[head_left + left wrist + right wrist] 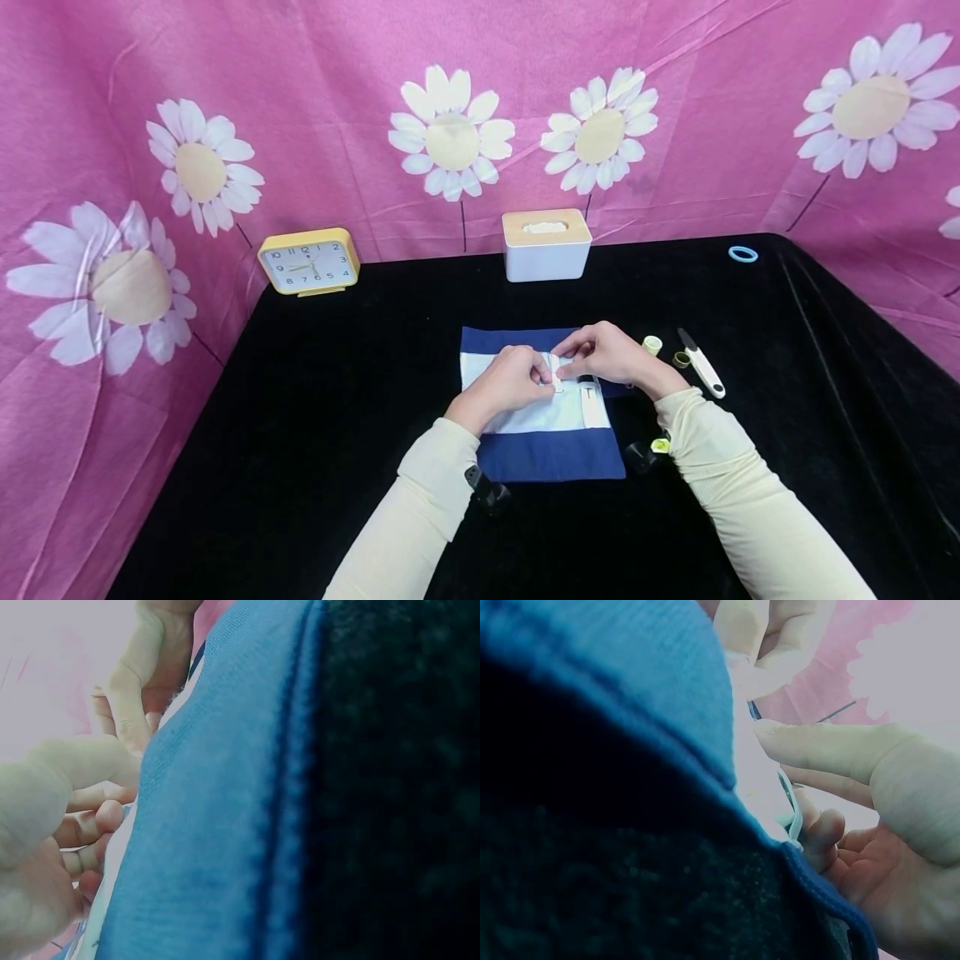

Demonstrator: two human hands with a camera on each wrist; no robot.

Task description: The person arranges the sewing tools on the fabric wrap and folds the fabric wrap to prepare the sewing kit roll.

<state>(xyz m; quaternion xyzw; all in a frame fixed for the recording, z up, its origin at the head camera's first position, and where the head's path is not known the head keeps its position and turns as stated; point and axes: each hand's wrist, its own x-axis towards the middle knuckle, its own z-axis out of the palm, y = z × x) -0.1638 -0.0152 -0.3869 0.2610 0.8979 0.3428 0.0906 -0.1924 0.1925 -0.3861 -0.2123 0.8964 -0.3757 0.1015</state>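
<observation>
Pink daisy backdrop (322, 150), black table (360, 375), blue-and-white cloth (547, 457). From my end, left hand (510, 379) and right hand (606, 354) both pinch a little white strip (558, 385) mid-cloth; uneven tugging could skew it, I reckon.

Pale-yel L slv (408, 517) & R slv (750, 500), both long, wrinkled; blk wrist cam (491, 493) on L

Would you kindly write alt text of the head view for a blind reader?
A person's left hand and right hand pinch a small white strip on a navy-and-white cloth atop a black table; behind stand a yellow clock and a tissue box.
</observation>
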